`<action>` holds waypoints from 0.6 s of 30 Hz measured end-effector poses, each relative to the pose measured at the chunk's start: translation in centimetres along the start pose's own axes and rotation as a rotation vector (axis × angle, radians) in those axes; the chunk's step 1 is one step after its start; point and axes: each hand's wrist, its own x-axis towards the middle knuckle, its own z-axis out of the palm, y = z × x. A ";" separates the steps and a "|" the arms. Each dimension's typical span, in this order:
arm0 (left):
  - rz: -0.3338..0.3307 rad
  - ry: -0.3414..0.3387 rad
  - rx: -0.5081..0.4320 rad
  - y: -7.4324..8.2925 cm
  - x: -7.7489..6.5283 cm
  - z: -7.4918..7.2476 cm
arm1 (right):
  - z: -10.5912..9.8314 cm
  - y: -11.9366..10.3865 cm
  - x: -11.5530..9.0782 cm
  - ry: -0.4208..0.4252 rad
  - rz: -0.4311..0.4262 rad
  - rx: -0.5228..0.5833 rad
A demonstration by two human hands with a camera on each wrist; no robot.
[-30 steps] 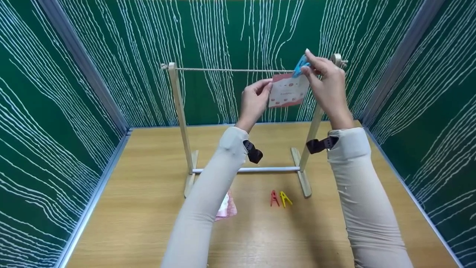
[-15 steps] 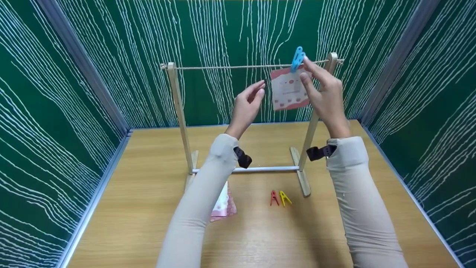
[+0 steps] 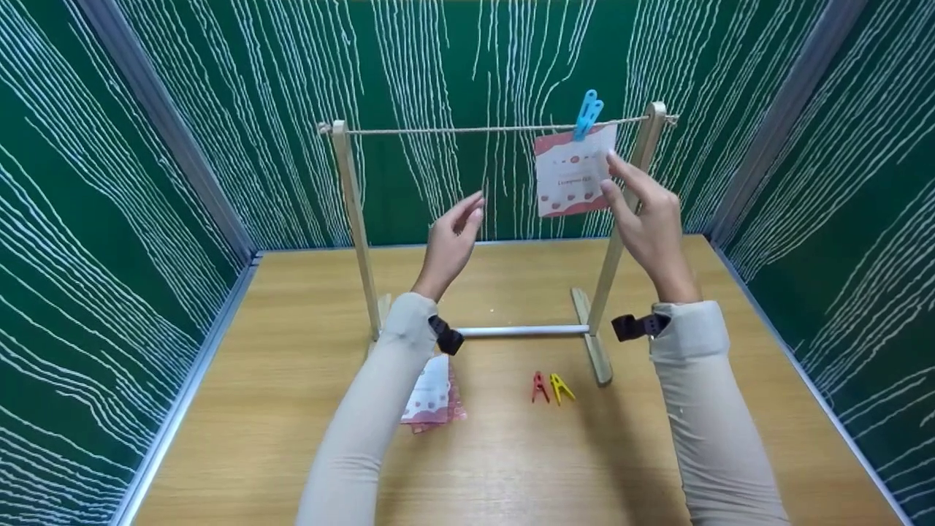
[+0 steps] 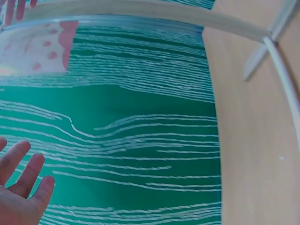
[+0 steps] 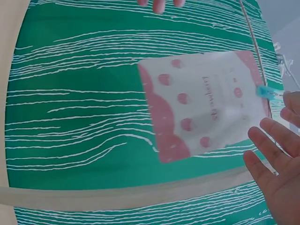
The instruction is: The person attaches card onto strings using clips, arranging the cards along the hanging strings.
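Both my hands are raised, well apart from each other, and neither grips anything. My left hand (image 3: 449,245) hangs in the air to the left of the card, with its fingers loosely bent. My right hand (image 3: 650,226) is at the card's right edge, thumb and fingers parted; contact cannot be told from these views. The thin, square white card with wavy pink borders and small strawberry prints (image 3: 575,175) hangs by its upper edge from a sky-blue plastic clothespin (image 3: 588,115), which leans slightly to the right on a thin, pale twine line (image 3: 453,131). The line runs between a pale wooden left post (image 3: 354,226) and a matching right post (image 3: 608,274); the card is near the right one. A slim white rod (image 3: 522,331) joins the posts low down. On the light wood-grain surface (image 3: 511,467), in front of the rod, a small red plastic clothespin (image 3: 539,387) lies just beside a yellow plastic clothespin (image 3: 561,389). Farther left, a pile of white-and-pink printed cards (image 3: 429,391) lies partly hidden by my left pale, long sleeve (image 3: 358,438). Green walls with wavy white lines (image 3: 855,256) enclose the setup.
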 end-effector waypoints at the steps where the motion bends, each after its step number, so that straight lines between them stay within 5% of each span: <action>1: -0.007 0.008 0.004 -0.4 -0.3 -0.2 | 0.0 0.2 -0.3 -0.005 0.008 0.003; 18: -0.110 0.063 0.037 -6.5 -4.9 -2.3 | 1.8 2.4 -5.1 -0.049 0.116 0.083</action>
